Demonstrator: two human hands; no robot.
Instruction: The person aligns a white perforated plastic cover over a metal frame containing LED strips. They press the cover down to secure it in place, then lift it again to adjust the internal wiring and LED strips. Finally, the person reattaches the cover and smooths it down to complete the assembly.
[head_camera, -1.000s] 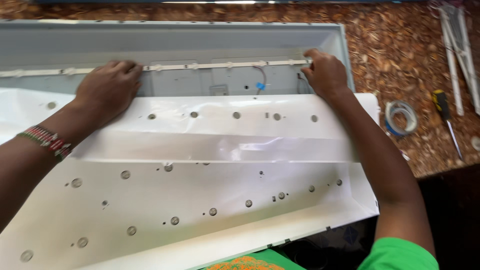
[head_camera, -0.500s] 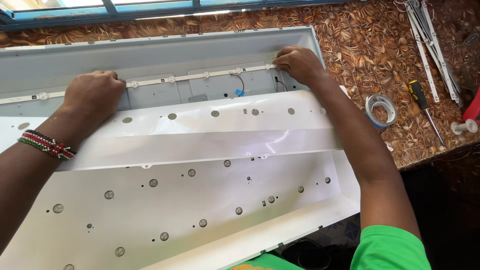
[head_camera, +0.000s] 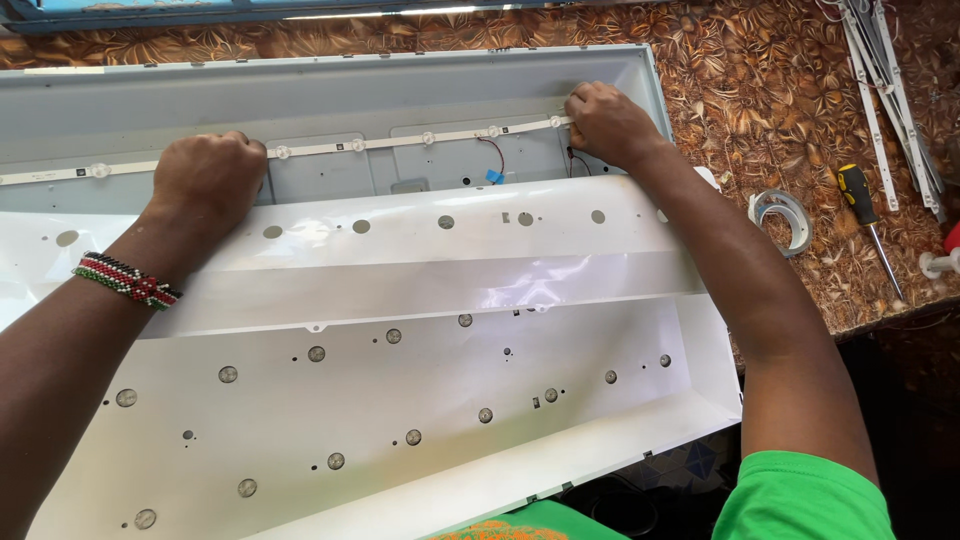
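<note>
A wide grey metal back pan (head_camera: 330, 90) lies open on the table. Across its upper part runs a thin white light strip (head_camera: 400, 141) with small round lenses. My left hand (head_camera: 208, 180) presses fingers-down on the strip near its middle-left. Pinching and pressing the strip's right end is my right hand (head_camera: 606, 124), beside a red wire with a blue connector (head_camera: 494, 175). A white reflector sheet (head_camera: 420, 290) with round holes is folded back over the lower half of the pan, below both hands.
On the brown patterned table to the right lie a roll of tape (head_camera: 781, 218), a yellow-and-black screwdriver (head_camera: 866, 215) and a bundle of white strips (head_camera: 885, 75). A beaded bracelet (head_camera: 125, 280) sits on my left wrist. The table's front edge falls away at lower right.
Both hands stay on the strip; the left one has slid slightly right along it. The camera view has shifted, so the pan sits a little lower and further left in view.
</note>
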